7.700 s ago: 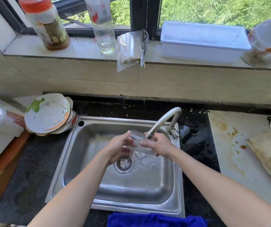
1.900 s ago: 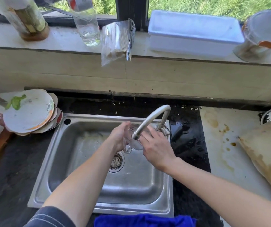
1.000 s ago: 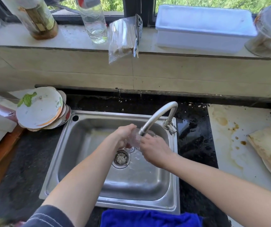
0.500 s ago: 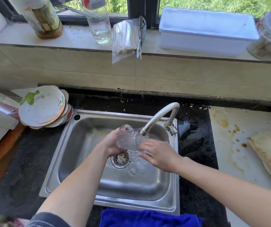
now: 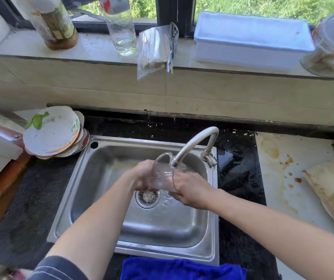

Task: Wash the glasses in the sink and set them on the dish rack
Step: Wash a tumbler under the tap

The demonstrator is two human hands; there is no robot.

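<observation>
A home kitchen: steel sink (image 5: 93,190) with faucet (image 5: 194,143), dirty plates (image 5: 50,132), windowsill bottles (image 5: 121,27).

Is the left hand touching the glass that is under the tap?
Touching. The head view shows the left hand curled around the left side of the glass, with no gap between the fingers and the glass wall.

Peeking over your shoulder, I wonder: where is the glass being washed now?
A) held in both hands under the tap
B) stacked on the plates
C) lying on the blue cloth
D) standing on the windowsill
A: the glass is held between the left hand and right hand just below the faucet spout, over the sink.
</observation>
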